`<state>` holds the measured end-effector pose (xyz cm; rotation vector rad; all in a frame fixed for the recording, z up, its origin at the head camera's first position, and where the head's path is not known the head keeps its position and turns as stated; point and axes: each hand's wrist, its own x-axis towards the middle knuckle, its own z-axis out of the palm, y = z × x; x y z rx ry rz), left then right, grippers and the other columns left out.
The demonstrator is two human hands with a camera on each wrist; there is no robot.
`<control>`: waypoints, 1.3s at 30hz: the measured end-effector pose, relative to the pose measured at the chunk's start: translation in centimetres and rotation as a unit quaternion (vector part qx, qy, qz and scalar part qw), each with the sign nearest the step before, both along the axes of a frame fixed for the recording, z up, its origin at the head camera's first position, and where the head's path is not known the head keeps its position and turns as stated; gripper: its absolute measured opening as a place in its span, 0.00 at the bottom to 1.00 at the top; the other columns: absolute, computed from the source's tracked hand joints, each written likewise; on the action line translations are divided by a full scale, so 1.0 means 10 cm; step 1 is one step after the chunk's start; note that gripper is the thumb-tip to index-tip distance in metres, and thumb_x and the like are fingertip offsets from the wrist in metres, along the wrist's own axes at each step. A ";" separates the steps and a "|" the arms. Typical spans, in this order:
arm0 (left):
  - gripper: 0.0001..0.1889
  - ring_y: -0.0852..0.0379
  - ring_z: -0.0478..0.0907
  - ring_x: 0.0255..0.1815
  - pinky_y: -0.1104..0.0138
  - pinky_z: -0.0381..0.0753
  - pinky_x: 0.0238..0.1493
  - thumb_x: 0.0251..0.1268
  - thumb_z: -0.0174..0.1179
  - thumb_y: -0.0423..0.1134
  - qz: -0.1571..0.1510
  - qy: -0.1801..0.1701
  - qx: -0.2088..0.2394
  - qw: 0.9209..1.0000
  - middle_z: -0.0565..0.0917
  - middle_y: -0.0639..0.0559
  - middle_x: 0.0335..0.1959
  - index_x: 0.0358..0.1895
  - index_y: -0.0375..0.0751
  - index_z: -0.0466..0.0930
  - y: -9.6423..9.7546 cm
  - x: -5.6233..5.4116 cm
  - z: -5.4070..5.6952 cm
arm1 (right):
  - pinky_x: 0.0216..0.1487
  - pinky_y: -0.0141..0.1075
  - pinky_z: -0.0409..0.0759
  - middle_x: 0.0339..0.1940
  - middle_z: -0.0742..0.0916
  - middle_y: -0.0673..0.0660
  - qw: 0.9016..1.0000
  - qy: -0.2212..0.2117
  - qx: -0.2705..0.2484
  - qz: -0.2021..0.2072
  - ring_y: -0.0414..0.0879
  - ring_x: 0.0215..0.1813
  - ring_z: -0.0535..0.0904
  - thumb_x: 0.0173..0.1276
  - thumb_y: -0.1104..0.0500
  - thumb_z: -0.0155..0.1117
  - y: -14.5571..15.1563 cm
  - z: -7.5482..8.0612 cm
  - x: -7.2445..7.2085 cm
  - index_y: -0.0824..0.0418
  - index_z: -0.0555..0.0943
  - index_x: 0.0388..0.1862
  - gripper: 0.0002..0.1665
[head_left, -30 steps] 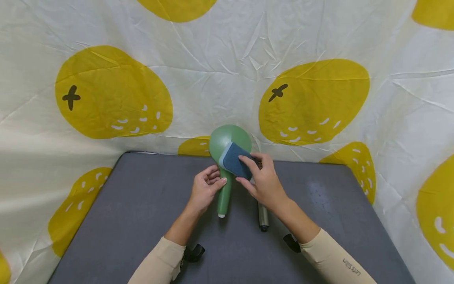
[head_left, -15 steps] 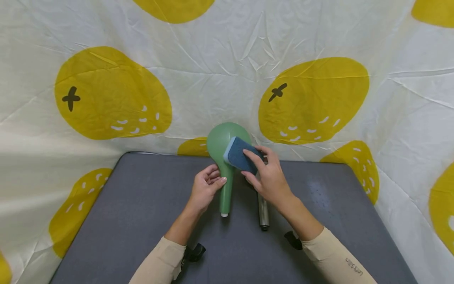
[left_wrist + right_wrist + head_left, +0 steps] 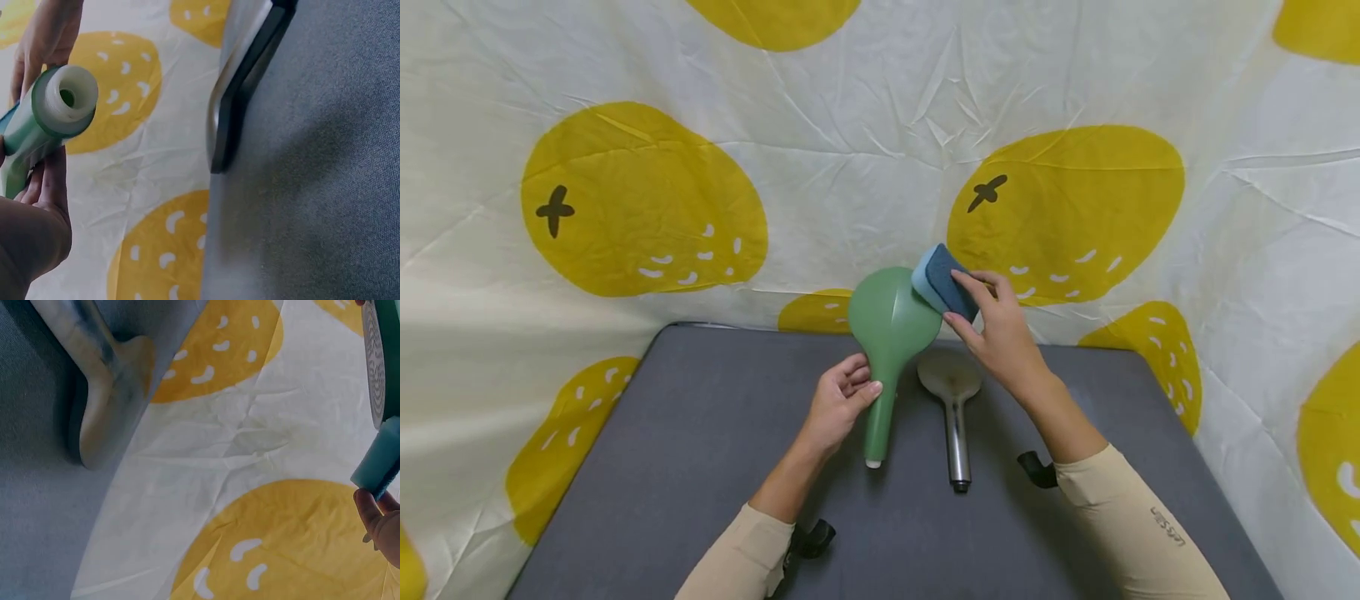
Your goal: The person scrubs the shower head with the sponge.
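Note:
My left hand (image 3: 841, 408) grips the handle of a green shower head (image 3: 891, 321), its rounded back turned up and its head pointing away from me. In the left wrist view the white threaded end of the shower head (image 3: 70, 94) faces the camera. My right hand (image 3: 1000, 329) pinches a blue two-layer sponge (image 3: 951, 282), whose light-blue side lies at the right edge of the green head. The right wrist view shows the sponge (image 3: 378, 456) right at the rim of the shower head (image 3: 382, 362), with the nozzle face partly visible.
A silver shower head (image 3: 957, 425) lies on the grey table (image 3: 715, 467), just right of the green one. Behind the table hangs a white cloth (image 3: 850, 200) printed with yellow fruit. Black straps (image 3: 812, 539) sit at both forearms.
My right hand has moved the sponge up and right, from the neck of the green shower head to its right edge. The silver shower head's round head has come into view. The left hand keeps its grip.

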<state>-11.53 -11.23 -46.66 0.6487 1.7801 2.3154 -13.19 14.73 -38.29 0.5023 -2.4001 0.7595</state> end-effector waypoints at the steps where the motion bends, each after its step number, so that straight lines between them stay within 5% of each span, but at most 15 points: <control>1: 0.27 0.62 0.87 0.43 0.70 0.87 0.49 0.70 0.55 0.21 -0.007 0.001 0.007 1.000 0.75 0.15 0.60 0.70 0.15 0.62 0.00 0.00 -0.01 | 0.57 0.56 0.79 0.68 0.71 0.69 1.000 -0.001 -0.004 0.001 0.64 0.62 0.75 0.69 0.58 0.73 -0.01 -0.01 0.01 0.56 0.71 0.76 0.38; 13: 0.24 0.54 0.89 0.40 0.58 0.90 0.48 0.84 0.47 0.34 -0.094 -0.026 0.036 0.995 0.77 0.17 0.58 0.73 0.23 0.58 0.02 -0.02 -0.03 | 0.60 0.58 0.78 0.66 0.69 0.72 0.998 0.020 -0.034 0.045 0.64 0.63 0.73 0.65 0.60 0.77 -0.25 -0.29 0.20 0.60 0.70 0.74 0.41; 19: 0.26 0.56 0.86 0.38 0.58 0.90 0.47 0.86 0.42 0.37 -0.162 -0.070 0.026 0.984 0.82 0.45 0.46 0.76 0.28 0.51 0.02 -0.02 -0.05 | 0.57 0.57 0.80 0.66 0.69 0.71 0.997 0.033 -0.038 0.061 0.63 0.61 0.74 0.62 0.62 0.79 -0.31 -0.43 0.28 0.60 0.70 0.72 0.42; 23: 0.30 0.56 0.85 0.39 0.57 0.90 0.48 0.80 0.52 0.32 -0.181 -0.060 -0.010 0.982 0.83 0.48 0.43 0.77 0.31 0.51 0.03 -0.03 -0.06 | 0.56 0.56 0.81 0.67 0.69 0.71 0.996 0.043 -0.033 0.067 0.63 0.61 0.74 0.61 0.62 0.80 -0.31 -0.47 0.29 0.59 0.71 0.72 0.42; 28: 0.33 0.50 0.88 0.42 0.48 0.89 0.51 0.76 0.58 0.31 -0.181 -0.058 -0.039 0.981 0.84 0.46 0.45 0.78 0.33 0.55 0.03 -0.04 -0.07 | 0.57 0.58 0.82 0.67 0.69 0.71 0.995 0.061 -0.021 0.073 0.64 0.62 0.75 0.60 0.62 0.81 -0.31 -0.47 0.29 0.57 0.71 0.73 0.43; 33: 0.32 0.40 0.88 0.48 0.54 0.90 0.48 0.76 0.60 0.33 -0.165 -0.075 -0.059 0.982 0.83 0.45 0.50 0.78 0.33 0.60 0.02 -0.03 -0.08 | 0.55 0.57 0.83 0.67 0.68 0.73 0.993 0.085 -0.008 0.083 0.65 0.62 0.76 0.57 0.64 0.82 -0.33 -0.49 0.32 0.59 0.72 0.72 0.44; 36: 0.30 0.42 0.88 0.47 0.55 0.90 0.50 0.76 0.60 0.33 -0.153 -0.078 -0.046 0.984 0.83 0.43 0.52 0.76 0.30 0.62 0.04 -0.02 -0.09 | 0.56 0.55 0.84 0.67 0.68 0.74 0.991 0.097 0.020 0.095 0.65 0.62 0.75 0.58 0.62 0.82 -0.36 -0.54 0.36 0.59 0.73 0.71 0.42; 39: 0.28 0.50 0.89 0.44 0.57 0.89 0.51 0.75 0.60 0.30 -0.135 -0.075 -0.019 0.988 0.83 0.43 0.53 0.73 0.25 0.64 0.06 -0.01 -0.10 | 0.58 0.54 0.83 0.68 0.69 0.74 0.987 0.111 0.060 0.100 0.67 0.64 0.72 0.70 0.53 0.73 -0.40 -0.61 0.41 0.58 0.74 0.71 0.33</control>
